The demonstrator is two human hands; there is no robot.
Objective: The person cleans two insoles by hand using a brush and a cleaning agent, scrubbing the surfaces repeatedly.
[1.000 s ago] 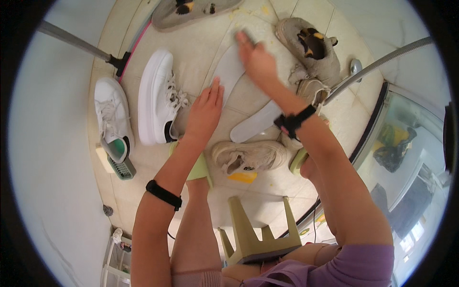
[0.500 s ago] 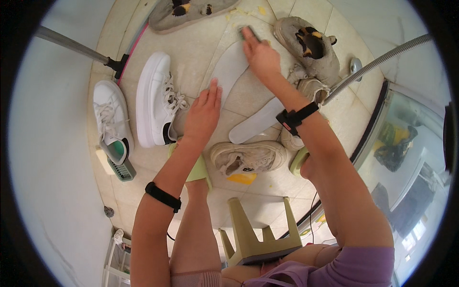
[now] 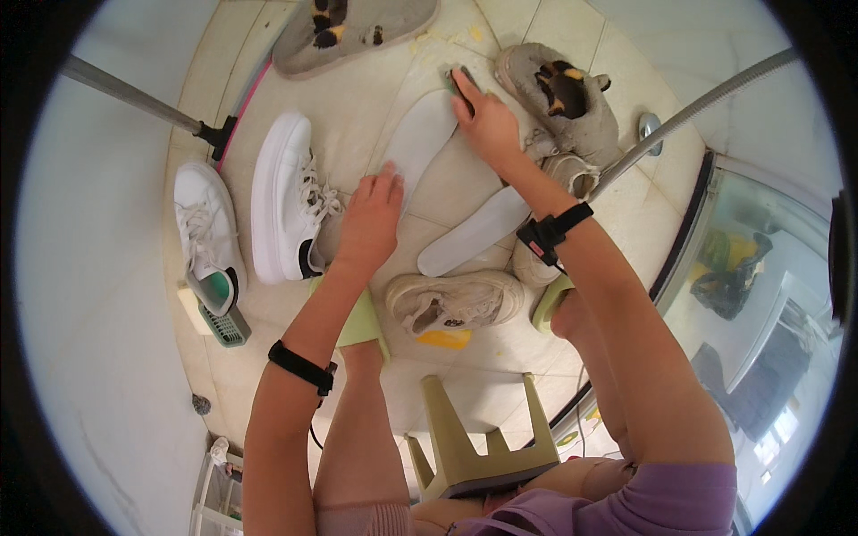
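A pale grey-white insole [image 3: 420, 134] lies flat on the tiled floor in front of me. My left hand [image 3: 371, 219] rests on its near end, fingers stretched out and lying flat. At the insole's far end, my right hand [image 3: 490, 129] is closed around a small dark scrub brush [image 3: 464, 85]; its bristles are mostly hidden. A second insole [image 3: 474, 234] lies below my right forearm. Beside it, a dirty off-white sneaker [image 3: 456, 299] rests on its side. Two white sneakers, one upright [image 3: 207, 228] and one on its side [image 3: 279, 201], are to the left.
Grey fuzzy shoes stand at the far side [image 3: 353, 36] and far right [image 3: 563, 98], near a floor drain [image 3: 650, 132]. A metal hose [image 3: 693, 121] crosses on the right. A squeegee [image 3: 214, 134] is at the left, a green basket [image 3: 228, 328] below it. A stool [image 3: 483, 464] is near me.
The whole view has shifted slightly. My right hand, with the brush, has come a little nearer along the insole's far edge. My left hand stays on the near end.
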